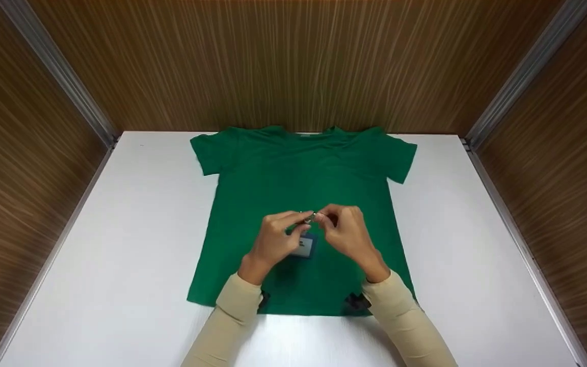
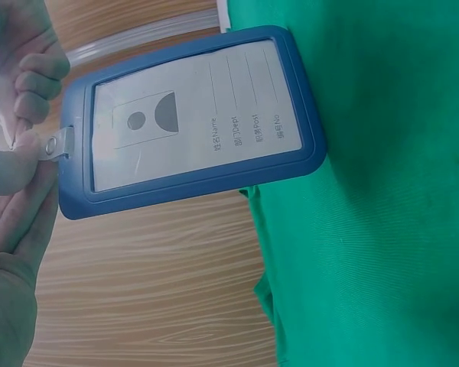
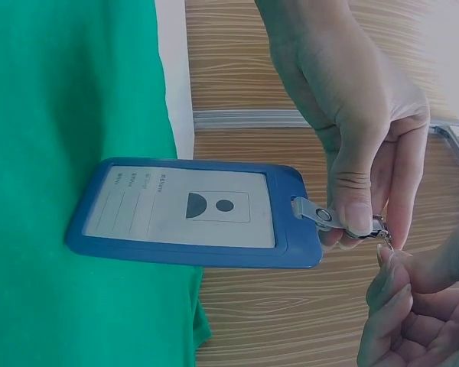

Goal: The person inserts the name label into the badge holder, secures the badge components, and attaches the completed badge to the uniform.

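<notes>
A blue-framed badge holder (image 2: 191, 122) with a white printed card hangs over the green T-shirt (image 1: 298, 188). From its slot runs a short clear strap with a metal snap (image 3: 321, 215). My left hand (image 1: 278, 237) pinches the strap and the small metal clip (image 3: 379, 225) at its end between thumb and fingers. Close against it, my right hand (image 1: 347, 229) pinches a thin metal piece (image 3: 389, 243) joined to that clip, its other fingers curled in. In the head view the left hand covers part of the badge holder.
The T-shirt lies spread on a white table (image 1: 145, 229), its collar at the back edge. Wood-patterned panels (image 1: 293, 61) enclose the table at the back and both sides, with metal rails (image 1: 523, 71) in the corners.
</notes>
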A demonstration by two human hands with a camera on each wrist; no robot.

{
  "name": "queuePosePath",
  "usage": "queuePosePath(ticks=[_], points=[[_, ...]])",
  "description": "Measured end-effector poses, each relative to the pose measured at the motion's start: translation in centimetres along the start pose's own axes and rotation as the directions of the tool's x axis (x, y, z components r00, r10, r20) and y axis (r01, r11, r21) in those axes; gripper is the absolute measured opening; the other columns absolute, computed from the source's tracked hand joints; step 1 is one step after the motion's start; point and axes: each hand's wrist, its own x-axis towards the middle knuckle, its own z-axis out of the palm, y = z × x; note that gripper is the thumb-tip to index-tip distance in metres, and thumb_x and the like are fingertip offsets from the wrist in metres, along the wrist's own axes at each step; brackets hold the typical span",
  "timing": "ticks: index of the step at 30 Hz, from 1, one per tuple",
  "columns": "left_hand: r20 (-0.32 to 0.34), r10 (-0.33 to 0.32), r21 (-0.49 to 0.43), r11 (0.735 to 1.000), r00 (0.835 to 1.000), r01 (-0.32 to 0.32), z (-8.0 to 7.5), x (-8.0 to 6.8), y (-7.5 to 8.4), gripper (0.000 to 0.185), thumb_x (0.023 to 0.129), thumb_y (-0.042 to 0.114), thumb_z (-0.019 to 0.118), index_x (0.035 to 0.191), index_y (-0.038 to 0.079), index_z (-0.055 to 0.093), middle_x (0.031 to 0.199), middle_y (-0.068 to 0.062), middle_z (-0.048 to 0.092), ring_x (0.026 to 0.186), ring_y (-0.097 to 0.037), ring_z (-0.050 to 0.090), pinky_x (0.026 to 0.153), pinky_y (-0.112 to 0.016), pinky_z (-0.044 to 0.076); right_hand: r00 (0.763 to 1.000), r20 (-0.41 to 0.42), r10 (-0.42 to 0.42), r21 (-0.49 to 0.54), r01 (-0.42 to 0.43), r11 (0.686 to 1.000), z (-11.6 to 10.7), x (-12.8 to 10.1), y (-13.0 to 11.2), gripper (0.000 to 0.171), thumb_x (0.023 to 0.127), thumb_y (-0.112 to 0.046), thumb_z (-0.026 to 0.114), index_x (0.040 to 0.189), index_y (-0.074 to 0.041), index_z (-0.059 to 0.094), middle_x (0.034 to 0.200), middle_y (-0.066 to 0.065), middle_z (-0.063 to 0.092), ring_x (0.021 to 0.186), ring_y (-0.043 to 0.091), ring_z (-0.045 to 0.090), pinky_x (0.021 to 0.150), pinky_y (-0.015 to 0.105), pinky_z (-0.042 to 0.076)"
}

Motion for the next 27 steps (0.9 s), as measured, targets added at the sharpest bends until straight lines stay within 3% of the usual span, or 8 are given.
queuePosePath(ticks=[19, 27], points=[[-0.024, 0.018, 0.046, 0.999, 1.0, -0.017, 0.21, 0.16, 0.22, 0.022, 0.089, -0.002, 0.076, 0.111, -0.001, 0.078, 0.092, -0.014, 0.077, 0.074, -0.019, 0.073, 0.066, -0.026, 0.06, 1.0, -0.016, 0.009, -0.031, -0.009, 0.999, -0.04, -0.23, -0.17, 0.02, 0.099, -0.005, 0.066, 0.083, 0.002, 0.075, 0.067, 0.012, 0.065, 0.053, 0.013, 0.052, 0.051, 0.023, 0.039], [-0.043, 0.024, 0.054, 0.998, 0.999, -0.021, 0.34, -0.02, 0.33, 0.022, 0.087, -0.006, 0.076, 0.109, -0.001, 0.078, 0.092, -0.015, 0.078, 0.076, -0.02, 0.074, 0.069, -0.026, 0.061, 1.0, -0.008, 0.026, -0.031, -0.027, 0.999, 0.02, -0.31, -0.19, 0.02, 0.099, -0.004, 0.066, 0.082, 0.0, 0.076, 0.066, 0.011, 0.065, 0.052, 0.008, 0.049, 0.05, 0.022, 0.038]])
